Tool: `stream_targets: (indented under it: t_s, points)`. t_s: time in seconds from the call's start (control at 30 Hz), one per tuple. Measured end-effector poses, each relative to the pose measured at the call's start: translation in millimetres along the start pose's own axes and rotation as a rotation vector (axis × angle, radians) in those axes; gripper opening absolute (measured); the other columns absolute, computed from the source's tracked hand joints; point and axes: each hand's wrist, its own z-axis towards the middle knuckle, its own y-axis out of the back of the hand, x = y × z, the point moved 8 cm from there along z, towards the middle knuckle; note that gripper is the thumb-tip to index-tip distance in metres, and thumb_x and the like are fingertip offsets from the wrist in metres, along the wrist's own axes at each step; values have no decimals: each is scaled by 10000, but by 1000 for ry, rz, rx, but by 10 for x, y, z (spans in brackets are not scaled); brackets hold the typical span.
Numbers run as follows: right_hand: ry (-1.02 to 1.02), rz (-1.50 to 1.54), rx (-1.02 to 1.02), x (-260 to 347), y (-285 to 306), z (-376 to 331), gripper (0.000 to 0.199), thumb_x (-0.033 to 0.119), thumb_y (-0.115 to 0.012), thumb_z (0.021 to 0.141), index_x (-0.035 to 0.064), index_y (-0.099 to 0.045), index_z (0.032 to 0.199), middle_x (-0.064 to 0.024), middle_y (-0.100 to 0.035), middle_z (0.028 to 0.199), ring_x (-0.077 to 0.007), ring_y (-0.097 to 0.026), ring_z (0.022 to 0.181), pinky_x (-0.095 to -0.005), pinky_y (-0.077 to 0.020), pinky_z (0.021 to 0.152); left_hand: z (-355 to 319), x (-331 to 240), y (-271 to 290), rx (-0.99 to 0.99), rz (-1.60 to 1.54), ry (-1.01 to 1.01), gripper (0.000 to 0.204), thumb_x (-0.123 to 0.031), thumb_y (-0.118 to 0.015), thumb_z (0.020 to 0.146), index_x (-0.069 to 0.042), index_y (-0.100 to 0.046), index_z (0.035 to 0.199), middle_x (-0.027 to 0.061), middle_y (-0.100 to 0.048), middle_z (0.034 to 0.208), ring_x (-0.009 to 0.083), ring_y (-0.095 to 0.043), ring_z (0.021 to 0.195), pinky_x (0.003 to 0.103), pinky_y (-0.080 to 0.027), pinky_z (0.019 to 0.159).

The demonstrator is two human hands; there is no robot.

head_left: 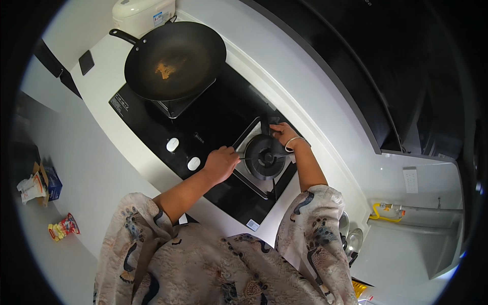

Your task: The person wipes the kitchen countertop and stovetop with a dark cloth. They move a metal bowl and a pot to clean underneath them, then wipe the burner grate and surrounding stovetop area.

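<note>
Head view: we have both hands at the black pan support on the right-hand burner of the dark glass hob. It sits over a silvery square plate. Left hand: fingers curled together at the support's left prong; looks like a pinch, but we can't confirm the grip. Right hand, bracelet on wrist: fingers partly open, reaching to the far side of the support; contact looks likely, hold unclear. Two white knobs are left of the left hand. Black wok, brownish residue inside, on the other burner; cream appliance behind it.
</note>
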Motion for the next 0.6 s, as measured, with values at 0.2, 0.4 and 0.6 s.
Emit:
stream_targets:
  t_s: [0.2,0.4,0.6]
  points:
    - [-85,-172,206,-187,48,35,443,-53,-546,764,102,-668,1161,-148,-655,1137,-289,-610,1090,-309,-457,950,-3,44,12,-30,-20,62,120,-189,-647,821,-87,-630,760,46,-572,782,244,-587,794,367,-507,659]
    - [-303,-228,337,-521,112,-67,426,-4,-490,784,124,-685,1141,-111,-677,1102,-263,-631,1025,-366,-497,874,38,43,-17,26,6,57,120,-188,-649,824,-76,-657,780,40,-597,807,232,-602,811,368,-519,673]
    - [-479,-556,382,-969,62,-66,333,52,-496,826,76,-680,1103,-149,-646,1166,-312,-639,1054,-425,-526,848,43,-10,-10,50,-26,54,112,-177,-653,819,-74,-654,775,51,-605,817,239,-608,811,365,-521,673]
